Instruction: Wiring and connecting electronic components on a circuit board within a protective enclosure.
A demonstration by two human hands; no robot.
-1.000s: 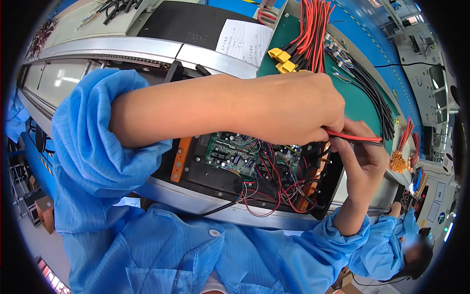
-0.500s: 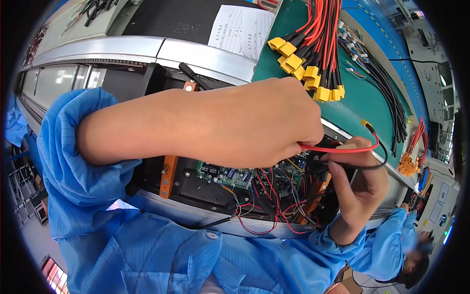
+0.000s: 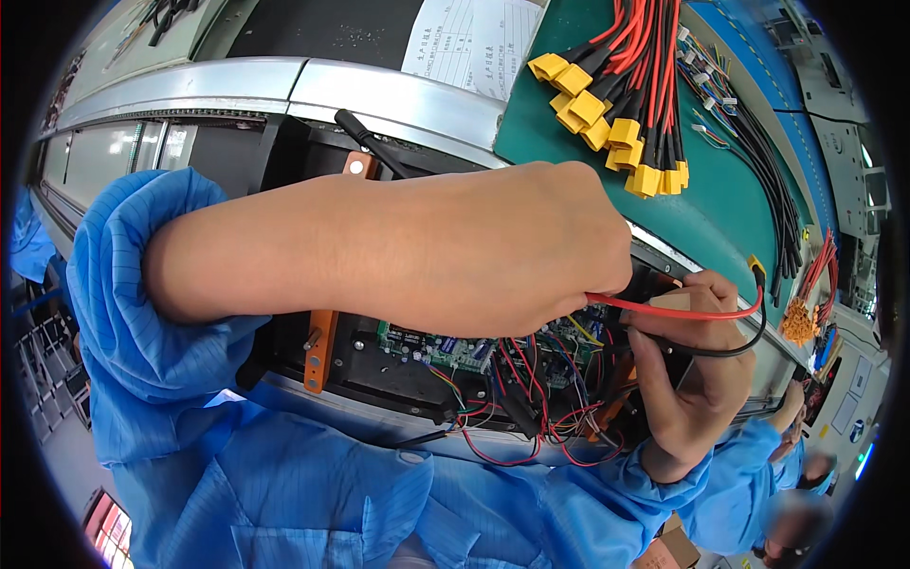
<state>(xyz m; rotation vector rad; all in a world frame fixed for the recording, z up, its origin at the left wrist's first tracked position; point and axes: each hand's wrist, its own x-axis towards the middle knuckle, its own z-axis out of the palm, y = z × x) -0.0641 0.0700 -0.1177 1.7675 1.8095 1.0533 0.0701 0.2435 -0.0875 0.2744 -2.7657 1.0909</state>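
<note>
Close work near the circuit board (image 3: 445,353)
I pinch the red wire (image 3: 673,311) with my left hand (image 3: 573,237), the black wire (image 3: 728,354) with my right hand (image 3: 703,372).

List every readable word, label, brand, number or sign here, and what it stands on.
White paper sheet: printed characters and ruled lines, not copied out here.
Green circuit board: print too small to read.
Round dark sign, far right: too small to read.
Red-and-black cable: no print seen.
</note>
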